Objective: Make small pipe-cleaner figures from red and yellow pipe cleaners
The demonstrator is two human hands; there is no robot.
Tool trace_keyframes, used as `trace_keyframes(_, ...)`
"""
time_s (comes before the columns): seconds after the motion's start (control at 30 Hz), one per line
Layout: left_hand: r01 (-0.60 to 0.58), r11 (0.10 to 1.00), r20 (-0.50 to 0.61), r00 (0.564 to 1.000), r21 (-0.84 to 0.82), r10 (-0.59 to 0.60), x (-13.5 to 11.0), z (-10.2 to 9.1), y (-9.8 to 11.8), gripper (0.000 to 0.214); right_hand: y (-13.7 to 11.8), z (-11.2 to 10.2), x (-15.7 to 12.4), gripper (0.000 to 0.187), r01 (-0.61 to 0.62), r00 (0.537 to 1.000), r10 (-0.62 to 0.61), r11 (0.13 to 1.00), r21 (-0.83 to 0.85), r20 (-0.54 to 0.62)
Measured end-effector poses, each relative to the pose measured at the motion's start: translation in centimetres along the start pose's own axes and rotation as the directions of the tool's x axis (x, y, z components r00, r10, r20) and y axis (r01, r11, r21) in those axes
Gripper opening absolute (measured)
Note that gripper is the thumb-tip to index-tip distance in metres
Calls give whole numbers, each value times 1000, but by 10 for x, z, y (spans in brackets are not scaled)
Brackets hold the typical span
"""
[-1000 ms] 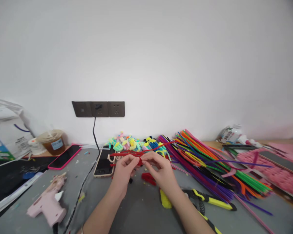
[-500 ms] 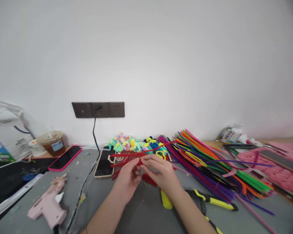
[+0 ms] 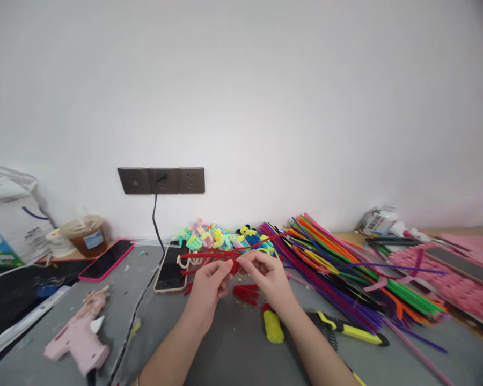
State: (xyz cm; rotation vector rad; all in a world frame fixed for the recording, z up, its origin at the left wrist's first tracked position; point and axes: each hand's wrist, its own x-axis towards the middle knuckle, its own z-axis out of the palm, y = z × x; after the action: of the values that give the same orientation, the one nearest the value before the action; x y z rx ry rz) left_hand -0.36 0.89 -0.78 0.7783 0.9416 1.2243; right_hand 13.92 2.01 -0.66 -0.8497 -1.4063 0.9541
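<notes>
Between my hands is a small coil of red pipe cleaner (image 3: 234,267). My left hand (image 3: 211,284) pinches its left side between thumb and forefinger. From the right, my right hand (image 3: 262,273) closes its fingertips on the same red piece; the exact grip is partly hidden. Below them on the grey table lie folded red pipe cleaner pieces (image 3: 246,293). A yellow fuzzy piece with a red end (image 3: 272,326) rests beside my right wrist. Longer red pipe cleaners (image 3: 241,248) stretch across behind my fingers.
Colourful pipe cleaners (image 3: 346,268) spread at the right, with yellow-black pliers (image 3: 354,331) in front. Small pastel figures (image 3: 213,236) sit by the wall. Left are a phone (image 3: 171,271), a pink-edged phone (image 3: 107,261), a pink glue gun (image 3: 80,340), a black cable (image 3: 139,305) and a drink cup (image 3: 86,236).
My hands have drawn slightly apart and the right one has shifted a little up. More of the folded red pieces and the yellow piece now shows.
</notes>
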Motion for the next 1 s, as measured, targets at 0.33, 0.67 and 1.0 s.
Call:
trace_keyframes(0.33, -116, 978, 41, 993, 174, 111, 2, -2, 1, 50, -2, -6, 2, 36, -284, 956, 266, 947, 152, 127)
trace_keyframes(0.67, -140, 961, 71, 989, 239, 127, 4, -4, -2, 48, 5, -8, 5, 45, -362, 932, 351, 908, 213, 87)
trace_keyframes(1.0, -82, 993, 36, 996, 82, 80, 3, -2, -1, 45, 2, -6, 2, 43, -389, 921, 369, 887, 248, 124)
